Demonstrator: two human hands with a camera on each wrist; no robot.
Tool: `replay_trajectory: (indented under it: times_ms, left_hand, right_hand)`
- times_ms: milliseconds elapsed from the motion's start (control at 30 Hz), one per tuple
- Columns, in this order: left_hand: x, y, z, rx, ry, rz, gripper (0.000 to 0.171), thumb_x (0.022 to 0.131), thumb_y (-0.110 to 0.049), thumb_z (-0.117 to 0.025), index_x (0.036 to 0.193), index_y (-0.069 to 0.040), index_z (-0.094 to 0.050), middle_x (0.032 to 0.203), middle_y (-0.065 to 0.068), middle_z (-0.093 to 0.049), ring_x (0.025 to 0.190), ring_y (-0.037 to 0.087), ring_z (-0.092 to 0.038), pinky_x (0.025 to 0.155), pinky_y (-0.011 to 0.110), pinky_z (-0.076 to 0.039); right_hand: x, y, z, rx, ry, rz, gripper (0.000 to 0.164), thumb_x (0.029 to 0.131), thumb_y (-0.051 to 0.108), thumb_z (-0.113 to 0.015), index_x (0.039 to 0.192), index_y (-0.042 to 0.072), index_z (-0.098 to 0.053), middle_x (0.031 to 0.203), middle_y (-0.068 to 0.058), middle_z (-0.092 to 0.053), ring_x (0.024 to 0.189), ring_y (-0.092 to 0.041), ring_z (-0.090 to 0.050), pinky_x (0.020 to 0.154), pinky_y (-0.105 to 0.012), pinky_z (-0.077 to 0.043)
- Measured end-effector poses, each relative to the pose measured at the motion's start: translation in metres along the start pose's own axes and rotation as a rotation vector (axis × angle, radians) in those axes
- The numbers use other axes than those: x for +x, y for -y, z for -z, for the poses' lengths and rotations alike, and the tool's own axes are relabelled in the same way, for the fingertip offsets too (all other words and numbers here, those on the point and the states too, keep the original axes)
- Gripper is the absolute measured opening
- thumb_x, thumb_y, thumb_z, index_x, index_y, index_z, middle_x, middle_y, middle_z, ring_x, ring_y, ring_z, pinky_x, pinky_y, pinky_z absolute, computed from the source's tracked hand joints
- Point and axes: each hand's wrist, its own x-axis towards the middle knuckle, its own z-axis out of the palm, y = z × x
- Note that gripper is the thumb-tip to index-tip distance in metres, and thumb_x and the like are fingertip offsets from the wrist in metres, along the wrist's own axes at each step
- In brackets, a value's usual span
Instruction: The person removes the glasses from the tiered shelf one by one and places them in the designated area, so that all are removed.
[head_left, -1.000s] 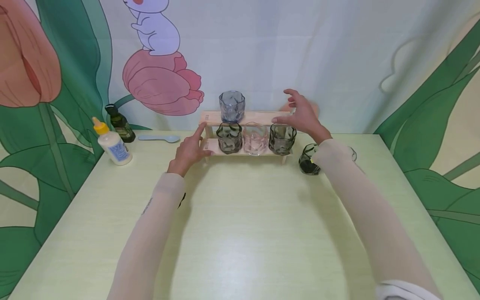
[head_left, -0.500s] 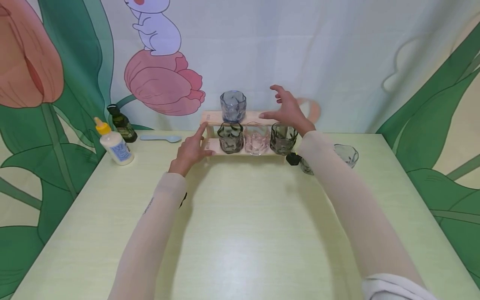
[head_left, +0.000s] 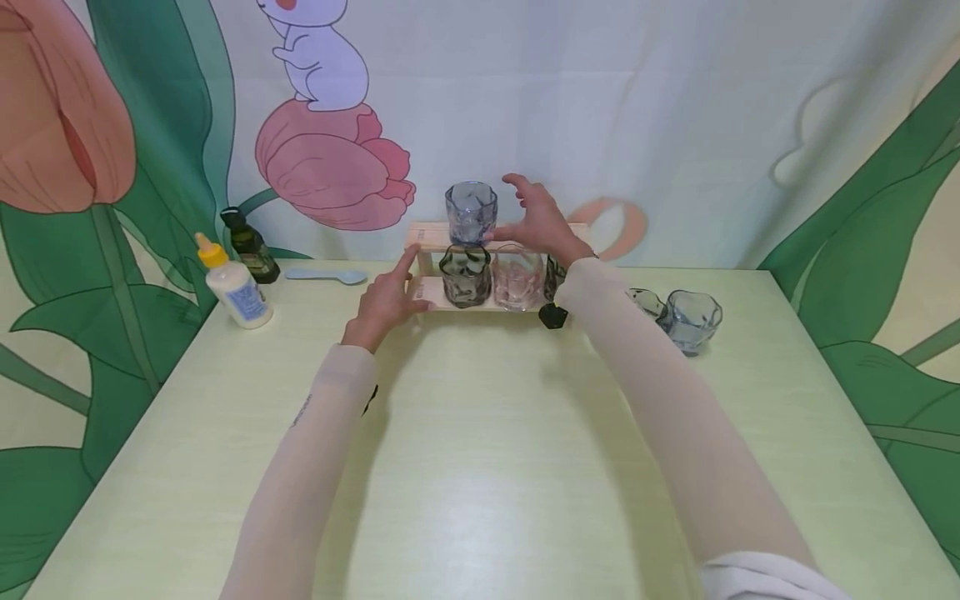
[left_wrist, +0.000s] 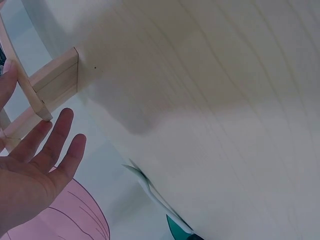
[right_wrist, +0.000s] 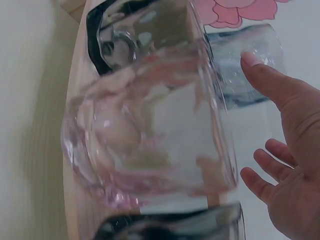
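A two-tier wooden rack point(head_left: 430, 236) stands at the table's back edge. My left hand point(head_left: 381, 305) touches its left end, fingers spread; the left wrist view shows fingertips right at a board's end. On the upper tier stands a blue-grey glass point(head_left: 471, 213). My right hand point(head_left: 546, 223) is just right of it, thumb near its lower side and fingers spread behind, holding nothing. The lower tier bears a dark grey glass point(head_left: 467, 279), a pink glass point(head_left: 517, 281) and another dark glass point(head_left: 553, 275), partly hidden by the right wrist. The pink glass point(right_wrist: 150, 135) fills the right wrist view's middle.
On the table to the right stand a clear bluish glass point(head_left: 692, 321) and a dark glass point(head_left: 647, 302), partly behind the right sleeve. At the back left are a yellow-capped glue bottle point(head_left: 242, 293), a dark green bottle point(head_left: 253, 250) and a pale blue spoon point(head_left: 327, 276). A printed curtain hangs behind.
My right hand has moved left along the upper tier, from its right end to beside the blue-grey glass. The left hand has stayed at the rack's left end.
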Motion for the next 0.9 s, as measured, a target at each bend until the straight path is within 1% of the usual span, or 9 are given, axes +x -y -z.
replay_trajectory:
  times_ms: [167, 333, 500, 667, 900]
  left_hand:
    - [-0.001, 0.001, 0.0, 0.002, 0.002, -0.003, 0.103, 0.087, -0.029, -0.079, 0.16, -0.038, -0.006, 0.147, 0.019, -0.053, 0.12, 0.046, -0.057, 0.098, 0.06, -0.046]
    - [0.0, -0.001, 0.0, -0.008, 0.016, -0.003, 0.103, 0.087, -0.03, -0.079, 0.16, -0.038, -0.007, 0.147, 0.018, -0.052, 0.121, 0.045, -0.057, 0.098, 0.06, -0.045]
    - [0.0, -0.002, 0.001, -0.001, 0.014, 0.009, 0.103, 0.086, -0.031, -0.079, 0.159, -0.04, -0.008, 0.146, 0.017, -0.053, 0.119, 0.043, -0.058, 0.097, 0.059, -0.047]
    - [-0.001, -0.002, 0.002, 0.002, 0.008, 0.002, 0.102, 0.086, -0.031, -0.079, 0.16, -0.039, -0.008, 0.146, 0.017, -0.054, 0.117, 0.043, -0.059, 0.095, 0.058, -0.047]
    - [-0.002, -0.002, 0.002, -0.001, 0.007, 0.005, 0.103, 0.086, -0.031, -0.079, 0.16, -0.039, -0.008, 0.146, 0.017, -0.054, 0.117, 0.043, -0.059, 0.096, 0.058, -0.047]
  right_hand:
    - [0.006, 0.008, -0.011, -0.013, 0.018, 0.017, 0.097, 0.082, 0.036, -0.083, 0.158, 0.022, -0.025, 0.152, -0.019, -0.035, 0.14, -0.034, -0.039, 0.11, -0.049, -0.04]
    - [0.009, 0.013, -0.019, -0.03, 0.016, 0.004, 0.097, 0.081, 0.037, -0.084, 0.157, 0.022, -0.025, 0.148, -0.019, -0.039, 0.136, -0.034, -0.043, 0.109, -0.048, -0.042]
    - [0.014, 0.017, -0.025, 0.0, 0.003, 0.001, 0.1, 0.079, 0.037, -0.085, 0.157, 0.022, -0.026, 0.146, -0.02, -0.041, 0.132, -0.034, -0.044, 0.11, -0.05, -0.04]
    - [0.02, 0.021, -0.031, -0.006, 0.012, -0.025, 0.101, 0.079, 0.04, -0.085, 0.158, 0.023, -0.024, 0.148, -0.02, -0.04, 0.132, -0.034, -0.045, 0.111, -0.049, -0.039]
    - [0.022, 0.027, -0.036, 0.024, 0.006, -0.026, 0.101, 0.079, 0.037, -0.085, 0.158, 0.021, -0.024, 0.149, -0.02, -0.04, 0.133, -0.034, -0.045, 0.111, -0.048, -0.04]
